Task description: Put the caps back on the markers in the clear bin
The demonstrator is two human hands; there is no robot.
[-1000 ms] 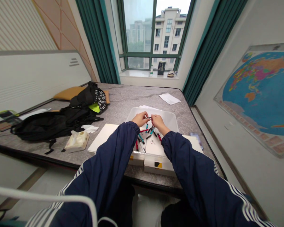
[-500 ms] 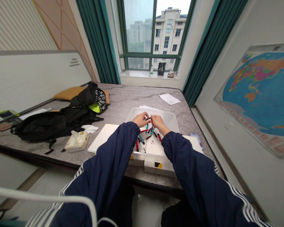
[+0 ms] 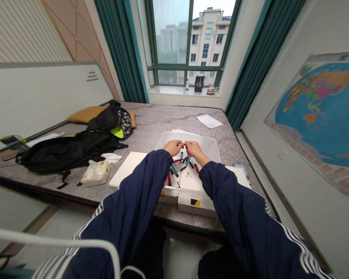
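Note:
Above the white plastic bin (image 3: pixel 210 149), my left hand (image 3: pixel 173 147) and my right hand (image 3: pixel 193 150) meet with pinched fingers. Both are closed on a short black pen (image 3: pixel 184 145), of which only a small dark bit shows between the fingertips. Below them, loose pens and pen parts lie scattered on the bin's floor: a black piece (image 3: pixel 183 168), a teal piece (image 3: pixel 174 171), a red piece (image 3: pixel 196 168) and several others. Small pale bits (image 3: pixel 188 174) lie near the middle.
Shallow white boxes (image 3: pixel 197 203) sit under the bin's front edge. On the left are a white board (image 3: pixel 128 166), a tissue pack (image 3: pixel 95 173) and a black backpack (image 3: pixel 61 149). Paper sheets (image 3: pixel 209 121) lie behind, on the grey marbled surface (image 3: pixel 162 114).
My hands have drawn closer together, and my left fingers have closed over the black pen, which showed more plainly before. The scattered pens lie as they were.

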